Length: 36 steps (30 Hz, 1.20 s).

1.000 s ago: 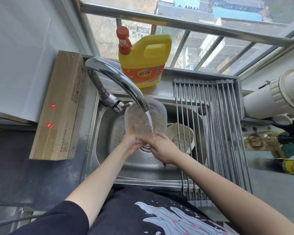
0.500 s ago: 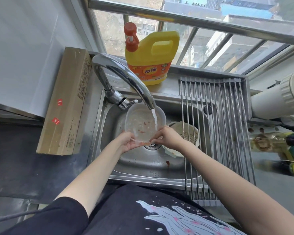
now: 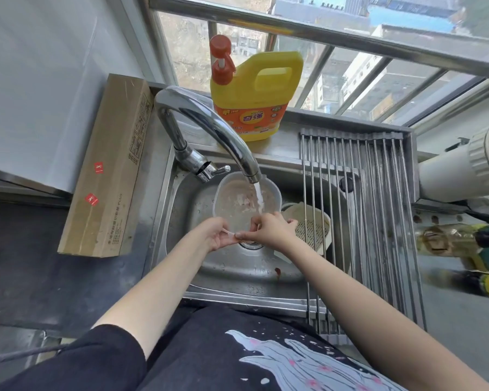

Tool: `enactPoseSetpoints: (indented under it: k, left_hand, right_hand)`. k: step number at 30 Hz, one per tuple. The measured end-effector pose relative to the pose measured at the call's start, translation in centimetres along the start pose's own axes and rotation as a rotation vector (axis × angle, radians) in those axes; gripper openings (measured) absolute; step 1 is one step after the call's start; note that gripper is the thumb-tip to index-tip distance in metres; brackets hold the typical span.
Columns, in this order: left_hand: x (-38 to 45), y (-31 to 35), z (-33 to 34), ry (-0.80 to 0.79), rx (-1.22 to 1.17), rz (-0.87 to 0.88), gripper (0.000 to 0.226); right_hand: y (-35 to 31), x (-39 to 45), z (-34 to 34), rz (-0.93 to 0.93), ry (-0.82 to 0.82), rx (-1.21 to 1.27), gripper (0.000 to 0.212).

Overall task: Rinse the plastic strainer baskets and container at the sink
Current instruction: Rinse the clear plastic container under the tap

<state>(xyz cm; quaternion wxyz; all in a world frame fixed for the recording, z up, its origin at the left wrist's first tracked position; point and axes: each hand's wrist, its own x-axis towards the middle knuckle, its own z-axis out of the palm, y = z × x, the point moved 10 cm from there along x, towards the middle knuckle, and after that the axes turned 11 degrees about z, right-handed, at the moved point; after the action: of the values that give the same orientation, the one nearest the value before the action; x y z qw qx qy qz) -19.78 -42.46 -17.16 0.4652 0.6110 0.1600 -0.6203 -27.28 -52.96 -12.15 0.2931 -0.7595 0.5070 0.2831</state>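
Note:
A clear plastic container (image 3: 235,201) is tilted up in the steel sink (image 3: 232,266), its open side toward me, under the running faucet (image 3: 206,128). Water streams into it and small scraps cling inside. My left hand (image 3: 216,234) and my right hand (image 3: 268,230) both pinch its near rim, fingertips almost touching. A cream plastic strainer basket (image 3: 311,227) leans in the sink to the right, partly under the metal rack.
A roll-up metal drying rack (image 3: 359,210) covers the sink's right part. A yellow detergent jug (image 3: 254,94) stands on the sill behind the faucet. A long cardboard box (image 3: 108,167) lies left of the sink. Bottles (image 3: 460,241) and a white pipe (image 3: 463,170) sit at right.
The container has come nearer and lower under the stream; my hands shifted from beneath it to pinching its near rim.

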Motion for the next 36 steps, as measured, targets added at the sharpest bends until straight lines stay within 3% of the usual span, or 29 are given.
enactPoseSetpoints:
  k: [4, 6, 9, 13, 16, 18, 21, 24, 29, 33, 36]
  left_hand:
    - [-0.9, 0.1, 1.6, -0.001, -0.072, -0.013, 0.029]
    - [-1.0, 0.0, 2.0, -0.011, -0.136, -0.018, 0.026]
    - [-1.1, 0.2, 2.0, -0.005, -0.26, -0.058, 0.029]
    - [-0.7, -0.3, 2.5, 0.005, -0.398, -0.124, 0.033]
    - [-0.1, -0.5, 2.6, 0.043, -0.384, -0.124, 0.017]
    - [0.2, -0.5, 2.9, 0.034, -0.347, -0.117, 0.02]
    - [-0.1, -0.4, 2.9, 0.035, -0.295, -0.099, 0.026]
    - [0.2, -0.6, 2.9, 0.003, -0.395, -0.136, 0.023]
    - [0.1, -1.2, 3.5, -0.036, -0.412, -0.193, 0.033]
    - [0.7, -1.9, 3.4, -0.047, -0.372, -0.179, 0.034]
    - [0.3, -1.9, 2.2, -0.025, -0.283, -0.159, 0.027]
  right_hand:
    - [-1.6, -0.8, -1.4, -0.018, 0.241, -0.169, 0.072]
    - [-2.1, -0.4, -1.5, -0.116, 0.192, -0.146, 0.057]
    - [-1.6, 0.1, -2.3, -0.281, -0.016, -0.03, 0.034]
    - [-1.3, 0.6, -4.7, -0.332, 0.145, -0.073, 0.015]
    - [-3.6, -0.4, -3.3, -0.334, 0.28, -0.232, 0.031]
    - [-5.9, -1.8, -2.3, -0.405, 0.32, -0.268, 0.036]
    - [-6.7, -2.5, -2.3, -0.475, 0.255, -0.304, 0.031]
    - [-6.1, -1.9, -2.4, -0.474, 0.134, -0.432, 0.046]
    - [-6.5, -2.4, -1.6, -0.511, 0.262, -0.667, 0.047]
    - [-6.2, -3.1, -1.2, -0.591, 0.368, -0.524, 0.043]
    - [-3.7, -4.4, -6.0, -0.599, 0.683, -0.069, 0.034]
